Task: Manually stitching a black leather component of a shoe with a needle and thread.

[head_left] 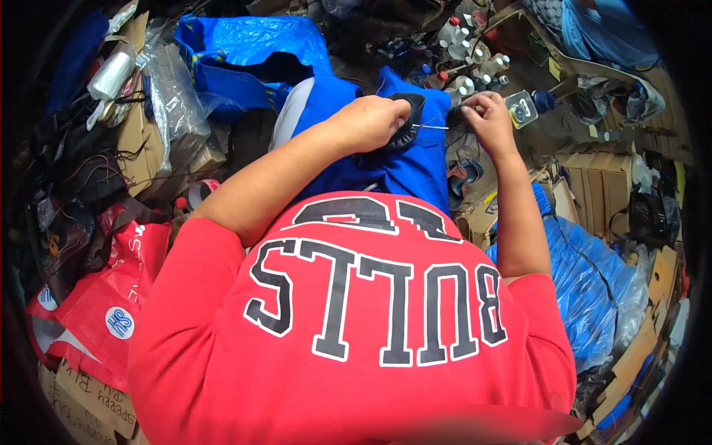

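Note:
My left hand (pixel 377 122) is closed around a dark item that looks like a black shoe (pixel 406 136), over my blue-clad lap (pixel 334 96). From beside its fingers a thin metal shaft, like an awl or thick needle (pixel 432 127), points to the right. To the right of the shaft, apart from the shoe, my right hand (pixel 489 122) is raised with thumb and fingers pinched together. Whatever lies in that pinch is too small to make out. The palm side of my left hand and part of the shoe are hidden.
Several small bottles (pixel 480 63) stand ahead on the right, near a clear plastic container (pixel 521 108). A blue bag (pixel 256 44) lies ahead on the left. Cardboard boxes (pixel 599 182) and blue plastic wrapping (pixel 582 282) crowd the right; a red bag (pixel 111 289) lies left.

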A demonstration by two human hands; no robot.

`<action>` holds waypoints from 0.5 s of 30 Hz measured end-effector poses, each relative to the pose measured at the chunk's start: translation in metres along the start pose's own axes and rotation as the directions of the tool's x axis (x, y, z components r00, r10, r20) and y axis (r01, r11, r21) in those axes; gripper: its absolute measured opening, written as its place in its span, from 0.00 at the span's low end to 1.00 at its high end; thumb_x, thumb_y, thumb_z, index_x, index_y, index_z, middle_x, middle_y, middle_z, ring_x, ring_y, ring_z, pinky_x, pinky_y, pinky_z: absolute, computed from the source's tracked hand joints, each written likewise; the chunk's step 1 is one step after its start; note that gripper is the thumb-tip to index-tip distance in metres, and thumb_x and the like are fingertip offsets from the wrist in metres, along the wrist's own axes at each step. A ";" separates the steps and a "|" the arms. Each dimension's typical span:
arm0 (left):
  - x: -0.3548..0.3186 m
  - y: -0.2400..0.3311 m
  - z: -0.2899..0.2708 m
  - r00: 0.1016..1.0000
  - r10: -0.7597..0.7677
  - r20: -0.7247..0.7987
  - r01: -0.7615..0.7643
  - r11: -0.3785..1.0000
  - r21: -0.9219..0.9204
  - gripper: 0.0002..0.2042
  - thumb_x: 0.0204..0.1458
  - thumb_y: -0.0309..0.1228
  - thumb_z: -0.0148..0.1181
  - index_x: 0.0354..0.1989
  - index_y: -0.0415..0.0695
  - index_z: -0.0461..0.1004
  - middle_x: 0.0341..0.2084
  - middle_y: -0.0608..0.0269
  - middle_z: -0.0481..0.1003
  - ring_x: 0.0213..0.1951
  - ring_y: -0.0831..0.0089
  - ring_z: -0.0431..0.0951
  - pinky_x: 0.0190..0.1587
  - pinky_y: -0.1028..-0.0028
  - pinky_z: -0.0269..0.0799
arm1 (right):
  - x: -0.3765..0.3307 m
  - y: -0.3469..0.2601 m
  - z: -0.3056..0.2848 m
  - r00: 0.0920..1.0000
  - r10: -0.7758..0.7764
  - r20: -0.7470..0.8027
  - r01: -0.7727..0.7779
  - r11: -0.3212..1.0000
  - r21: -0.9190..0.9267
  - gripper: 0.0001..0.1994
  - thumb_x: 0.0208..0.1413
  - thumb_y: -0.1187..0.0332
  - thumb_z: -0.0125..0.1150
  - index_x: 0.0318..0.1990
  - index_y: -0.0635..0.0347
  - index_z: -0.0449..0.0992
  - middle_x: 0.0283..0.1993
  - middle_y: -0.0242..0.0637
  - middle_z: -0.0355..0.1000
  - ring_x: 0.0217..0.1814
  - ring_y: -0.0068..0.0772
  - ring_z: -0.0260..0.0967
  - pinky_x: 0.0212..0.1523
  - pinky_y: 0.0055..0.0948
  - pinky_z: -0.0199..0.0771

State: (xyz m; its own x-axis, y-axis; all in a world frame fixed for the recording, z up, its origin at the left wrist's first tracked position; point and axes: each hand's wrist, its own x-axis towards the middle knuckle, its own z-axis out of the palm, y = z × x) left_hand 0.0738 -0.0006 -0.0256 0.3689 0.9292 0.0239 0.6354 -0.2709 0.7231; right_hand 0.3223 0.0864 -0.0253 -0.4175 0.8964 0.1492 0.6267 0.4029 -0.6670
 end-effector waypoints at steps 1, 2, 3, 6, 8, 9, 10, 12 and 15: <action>0.001 -0.002 -0.002 1.000 -0.005 0.013 0.004 0.999 0.051 0.05 0.50 0.28 0.51 0.34 0.42 0.69 0.27 0.47 0.73 0.33 0.49 0.74 0.34 0.59 0.68 | 0.006 0.004 0.003 0.995 -0.056 -0.087 0.046 0.992 -0.115 0.08 0.46 0.68 0.61 0.33 0.61 0.75 0.34 0.37 0.66 0.35 0.31 0.66 0.32 0.25 0.65; -0.001 0.000 -0.004 0.999 -0.026 0.025 0.024 0.998 0.053 0.05 0.50 0.28 0.51 0.33 0.41 0.69 0.27 0.47 0.73 0.33 0.49 0.73 0.34 0.58 0.67 | 0.009 -0.013 0.001 0.995 -0.066 -0.080 0.057 0.992 -0.109 0.08 0.46 0.68 0.61 0.33 0.61 0.75 0.34 0.37 0.66 0.35 0.31 0.66 0.32 0.25 0.65; 0.001 -0.005 -0.006 0.999 -0.037 0.018 0.036 0.998 0.056 0.05 0.50 0.28 0.51 0.33 0.41 0.69 0.27 0.47 0.73 0.33 0.49 0.73 0.34 0.58 0.67 | 0.009 -0.031 -0.005 0.985 -0.174 -0.020 0.172 0.981 -0.095 0.08 0.46 0.68 0.60 0.34 0.59 0.75 0.34 0.37 0.67 0.37 0.34 0.66 0.36 0.27 0.65; -0.003 -0.008 -0.003 0.999 -0.037 0.000 0.037 0.999 0.019 0.05 0.51 0.29 0.50 0.33 0.41 0.68 0.27 0.47 0.73 0.33 0.48 0.73 0.34 0.58 0.67 | -0.002 -0.074 -0.004 0.921 -0.324 0.216 0.371 0.899 -0.234 0.07 0.47 0.68 0.59 0.34 0.56 0.75 0.34 0.37 0.69 0.41 0.37 0.66 0.43 0.33 0.63; -0.004 -0.011 -0.002 1.000 -0.017 -0.005 0.018 1.000 0.021 0.05 0.51 0.29 0.49 0.33 0.41 0.68 0.27 0.47 0.73 0.33 0.48 0.73 0.34 0.58 0.67 | -0.003 -0.083 0.005 0.828 -0.316 0.463 0.513 0.760 -0.398 0.05 0.48 0.68 0.57 0.33 0.53 0.73 0.33 0.34 0.70 0.42 0.38 0.66 0.50 0.38 0.57; -0.003 -0.012 -0.001 1.000 -0.006 -0.013 0.006 1.000 0.024 0.05 0.52 0.29 0.49 0.34 0.41 0.67 0.27 0.47 0.72 0.33 0.48 0.73 0.34 0.58 0.67 | -0.004 -0.082 0.011 0.808 -0.316 0.498 0.543 0.727 -0.420 0.05 0.46 0.70 0.56 0.33 0.53 0.71 0.31 0.33 0.70 0.40 0.37 0.67 0.48 0.38 0.59; -0.004 -0.011 -0.003 1.000 -0.008 -0.014 0.008 1.000 0.025 0.05 0.52 0.29 0.49 0.34 0.41 0.67 0.27 0.47 0.72 0.33 0.48 0.73 0.34 0.58 0.67 | -0.004 -0.081 0.017 0.807 -0.290 0.515 0.537 0.722 -0.436 0.05 0.46 0.71 0.55 0.33 0.53 0.70 0.30 0.33 0.70 0.40 0.37 0.67 0.48 0.37 0.59; -0.006 -0.011 -0.006 1.000 0.019 0.009 -0.019 1.000 0.014 0.04 0.51 0.27 0.49 0.33 0.41 0.67 0.26 0.48 0.72 0.33 0.48 0.73 0.34 0.59 0.67 | -0.003 -0.079 0.024 0.803 -0.267 0.533 0.535 0.716 -0.448 0.05 0.47 0.71 0.55 0.33 0.53 0.69 0.29 0.33 0.70 0.40 0.36 0.67 0.47 0.37 0.60; -0.017 -0.022 -0.008 0.997 0.078 0.010 -0.079 0.995 0.060 0.05 0.49 0.28 0.49 0.33 0.44 0.67 0.26 0.50 0.73 0.32 0.51 0.74 0.32 0.57 0.67 | 0.000 -0.075 0.024 0.793 -0.306 0.526 0.551 0.730 -0.405 0.04 0.47 0.72 0.53 0.32 0.52 0.69 0.28 0.33 0.70 0.38 0.37 0.67 0.45 0.36 0.60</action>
State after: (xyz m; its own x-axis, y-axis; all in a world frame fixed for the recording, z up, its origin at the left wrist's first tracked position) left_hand 0.0485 -0.0081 -0.0369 0.4247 0.9023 0.0734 0.6441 -0.3581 0.6759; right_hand 0.2595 0.0517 0.0070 -0.8694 0.4903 -0.0615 0.4941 0.8626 -0.1088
